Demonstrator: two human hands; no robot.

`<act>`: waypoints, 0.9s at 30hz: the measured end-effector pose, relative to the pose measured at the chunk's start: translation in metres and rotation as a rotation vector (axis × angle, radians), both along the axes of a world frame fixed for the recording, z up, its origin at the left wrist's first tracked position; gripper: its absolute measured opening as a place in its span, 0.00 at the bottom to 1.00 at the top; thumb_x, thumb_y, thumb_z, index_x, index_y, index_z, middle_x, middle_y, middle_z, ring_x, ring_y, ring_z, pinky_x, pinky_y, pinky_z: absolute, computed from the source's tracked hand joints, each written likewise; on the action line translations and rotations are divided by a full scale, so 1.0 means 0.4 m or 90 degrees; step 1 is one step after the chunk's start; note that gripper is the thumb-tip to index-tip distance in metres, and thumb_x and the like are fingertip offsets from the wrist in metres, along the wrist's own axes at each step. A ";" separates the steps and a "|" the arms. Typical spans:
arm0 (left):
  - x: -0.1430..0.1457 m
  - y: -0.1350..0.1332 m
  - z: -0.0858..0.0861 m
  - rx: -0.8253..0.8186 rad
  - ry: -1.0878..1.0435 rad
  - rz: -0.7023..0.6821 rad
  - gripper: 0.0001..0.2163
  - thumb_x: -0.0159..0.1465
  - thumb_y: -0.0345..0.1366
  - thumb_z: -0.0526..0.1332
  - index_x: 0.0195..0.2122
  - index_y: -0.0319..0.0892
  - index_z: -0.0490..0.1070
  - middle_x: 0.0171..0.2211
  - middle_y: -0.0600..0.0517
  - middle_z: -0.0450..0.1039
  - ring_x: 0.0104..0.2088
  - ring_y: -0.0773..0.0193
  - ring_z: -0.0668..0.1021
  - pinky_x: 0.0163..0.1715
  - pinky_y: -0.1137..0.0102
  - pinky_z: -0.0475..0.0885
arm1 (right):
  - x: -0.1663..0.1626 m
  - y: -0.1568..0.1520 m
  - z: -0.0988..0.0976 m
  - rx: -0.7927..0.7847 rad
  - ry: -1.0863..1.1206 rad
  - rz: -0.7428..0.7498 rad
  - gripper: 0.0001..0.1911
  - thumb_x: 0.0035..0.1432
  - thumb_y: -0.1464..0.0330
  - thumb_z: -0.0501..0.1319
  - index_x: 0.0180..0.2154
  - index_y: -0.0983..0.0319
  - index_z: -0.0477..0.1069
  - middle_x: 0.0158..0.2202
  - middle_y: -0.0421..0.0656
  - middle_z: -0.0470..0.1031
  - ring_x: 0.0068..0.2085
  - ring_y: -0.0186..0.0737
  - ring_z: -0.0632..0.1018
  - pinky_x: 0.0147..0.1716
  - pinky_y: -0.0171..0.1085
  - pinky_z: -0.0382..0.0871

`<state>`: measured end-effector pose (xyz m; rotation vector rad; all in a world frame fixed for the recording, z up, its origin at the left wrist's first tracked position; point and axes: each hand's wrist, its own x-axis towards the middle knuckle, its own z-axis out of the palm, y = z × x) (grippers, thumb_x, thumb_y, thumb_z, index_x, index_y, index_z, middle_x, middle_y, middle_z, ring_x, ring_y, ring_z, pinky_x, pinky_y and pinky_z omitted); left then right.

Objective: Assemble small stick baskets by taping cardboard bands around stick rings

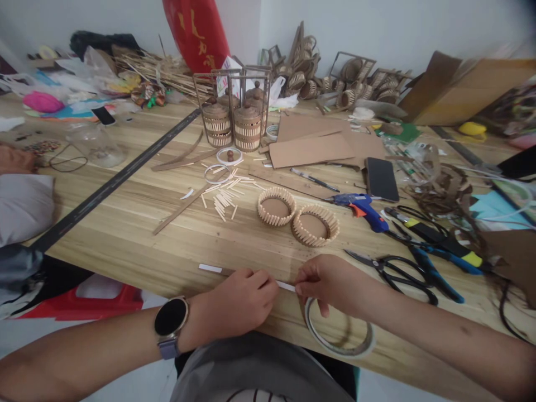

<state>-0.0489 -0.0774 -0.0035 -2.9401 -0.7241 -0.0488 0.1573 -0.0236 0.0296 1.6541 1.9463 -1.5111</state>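
My left hand (238, 301), with a black watch on its wrist, lies knuckles-up on a thin pale strip (211, 269) near the table's front edge, fingers curled and pressing it down. My right hand (324, 287) pinches the strip's other end where white tape shows. A roll of tape (339, 340) hangs round the fingers of that hand, resting on the wood. Two small round stick-walled baskets (276, 205) (315, 225) sit just beyond my hands.
Black scissors (397, 273), blue-handled pliers (435, 251) and a blue glue gun (362, 205) lie to the right. Loose short sticks (224, 195), two lidded woven lanterns (232, 125), cardboard sheets (314, 148), a phone (381, 178) and a long black ruler (117, 178) lie farther back.
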 end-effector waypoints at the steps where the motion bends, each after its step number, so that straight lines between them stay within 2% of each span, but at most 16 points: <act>1: 0.000 0.000 -0.001 0.003 -0.003 0.000 0.06 0.66 0.31 0.58 0.36 0.37 0.75 0.42 0.43 0.73 0.37 0.57 0.72 0.26 0.66 0.65 | 0.001 0.002 0.000 -0.003 -0.008 0.011 0.10 0.51 0.71 0.58 0.19 0.62 0.70 0.20 0.37 0.75 0.15 0.29 0.69 0.16 0.29 0.58; 9: 0.000 -0.001 -0.005 0.016 -0.015 -0.002 0.07 0.67 0.30 0.57 0.36 0.37 0.75 0.43 0.43 0.74 0.37 0.57 0.72 0.27 0.65 0.65 | 0.012 0.020 -0.014 -0.006 -0.047 0.066 0.11 0.52 0.69 0.57 0.20 0.63 0.71 0.21 0.39 0.76 0.16 0.28 0.70 0.15 0.28 0.52; 19: 0.001 -0.004 0.000 0.021 0.004 0.002 0.07 0.67 0.30 0.56 0.38 0.36 0.74 0.44 0.42 0.74 0.37 0.56 0.72 0.26 0.65 0.66 | -0.012 0.031 0.007 0.010 -0.109 0.094 0.12 0.50 0.70 0.57 0.17 0.62 0.66 0.14 0.36 0.67 0.17 0.32 0.72 0.18 0.29 0.59; 23: -0.001 -0.003 0.001 0.026 0.005 0.000 0.07 0.67 0.30 0.56 0.39 0.35 0.74 0.43 0.42 0.74 0.38 0.57 0.73 0.27 0.66 0.67 | -0.010 0.031 0.000 0.016 -0.102 0.095 0.12 0.48 0.69 0.58 0.15 0.61 0.64 0.12 0.35 0.63 0.17 0.32 0.72 0.18 0.29 0.57; 27: -0.003 -0.003 0.000 0.034 -0.003 0.003 0.07 0.67 0.29 0.56 0.40 0.34 0.73 0.43 0.42 0.74 0.37 0.57 0.73 0.27 0.66 0.67 | -0.009 0.031 -0.009 0.025 -0.105 0.088 0.14 0.49 0.67 0.59 0.15 0.61 0.65 0.12 0.35 0.64 0.16 0.32 0.71 0.18 0.29 0.56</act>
